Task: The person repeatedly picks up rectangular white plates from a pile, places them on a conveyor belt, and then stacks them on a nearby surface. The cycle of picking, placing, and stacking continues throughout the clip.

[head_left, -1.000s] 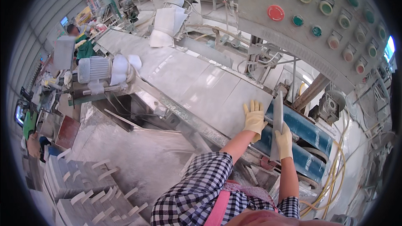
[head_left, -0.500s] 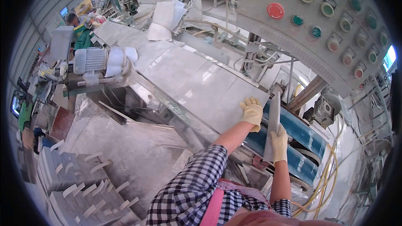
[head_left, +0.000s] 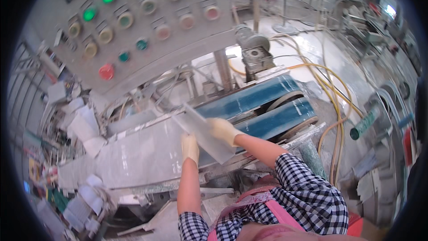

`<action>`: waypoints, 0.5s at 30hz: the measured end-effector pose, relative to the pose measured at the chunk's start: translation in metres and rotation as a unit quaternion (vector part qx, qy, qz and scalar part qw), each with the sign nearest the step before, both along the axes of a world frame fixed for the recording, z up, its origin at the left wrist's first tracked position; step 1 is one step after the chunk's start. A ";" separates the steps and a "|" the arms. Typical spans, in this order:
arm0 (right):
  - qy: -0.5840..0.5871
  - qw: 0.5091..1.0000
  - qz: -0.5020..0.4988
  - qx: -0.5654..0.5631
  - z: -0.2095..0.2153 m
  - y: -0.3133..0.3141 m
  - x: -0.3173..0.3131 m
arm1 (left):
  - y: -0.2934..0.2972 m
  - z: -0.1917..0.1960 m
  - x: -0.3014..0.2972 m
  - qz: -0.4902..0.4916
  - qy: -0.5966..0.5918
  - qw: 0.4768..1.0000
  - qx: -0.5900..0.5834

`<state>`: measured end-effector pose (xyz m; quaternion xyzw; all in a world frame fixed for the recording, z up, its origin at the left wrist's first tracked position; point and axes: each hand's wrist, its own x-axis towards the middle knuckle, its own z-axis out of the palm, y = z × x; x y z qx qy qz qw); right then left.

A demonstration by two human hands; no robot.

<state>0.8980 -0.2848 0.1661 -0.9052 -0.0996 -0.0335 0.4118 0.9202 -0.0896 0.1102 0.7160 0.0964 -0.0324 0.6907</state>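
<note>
Now both gloved hands, left hand [head_left: 190, 147] and right hand [head_left: 224, 130], hold tight a grey tile [head_left: 203, 131] mid-frame, over the blue belt [head_left: 256, 102].

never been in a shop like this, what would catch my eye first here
Most likely the grey control panel at upper left, dotted with round buttons, two lit green and one red. Below it, at centre, the person's gloved left hand and right hand hold a pale, flat tile tilted over a long grey slab. Just right of the hands, two blue conveyor belts stand out, with yellow hoses looping beyond them.
</note>
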 end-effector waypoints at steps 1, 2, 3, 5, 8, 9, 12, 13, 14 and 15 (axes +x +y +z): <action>0.010 1.000 0.000 -0.013 0.000 0.004 0.000 | -0.009 0.009 -0.007 0.014 0.020 1.000 -0.010; -0.012 1.000 0.011 0.016 0.001 0.006 -0.001 | -0.015 0.017 -0.012 0.013 0.023 0.998 -0.049; 0.004 1.000 -0.001 0.018 0.003 0.008 -0.002 | -0.021 0.022 -0.015 0.020 0.027 0.995 -0.094; 0.008 1.000 0.023 -0.006 0.008 0.011 -0.007 | -0.018 0.027 -0.014 -0.100 -0.005 0.991 -0.093; 0.075 0.993 0.024 -0.085 0.020 0.018 -0.016 | -0.002 0.020 -0.006 -0.159 -0.048 0.986 -0.024; 0.103 0.991 0.000 -0.086 0.022 0.021 -0.019 | 0.003 0.017 -0.006 -0.135 -0.068 0.966 0.211; 0.122 0.991 -0.020 -0.059 0.025 0.025 -0.023 | 0.008 0.018 -0.003 -0.072 -0.023 0.741 0.668; 0.108 0.992 -0.017 -0.056 0.023 0.024 -0.023 | 0.008 0.021 -0.002 -0.052 -0.009 0.748 0.661; 0.098 0.994 -0.018 -0.050 0.022 0.023 -0.023 | 0.007 0.025 -0.001 -0.028 0.019 0.743 0.668; 0.095 0.994 -0.029 -0.047 0.019 0.022 -0.022 | 0.006 0.030 0.001 -0.025 0.067 0.741 0.668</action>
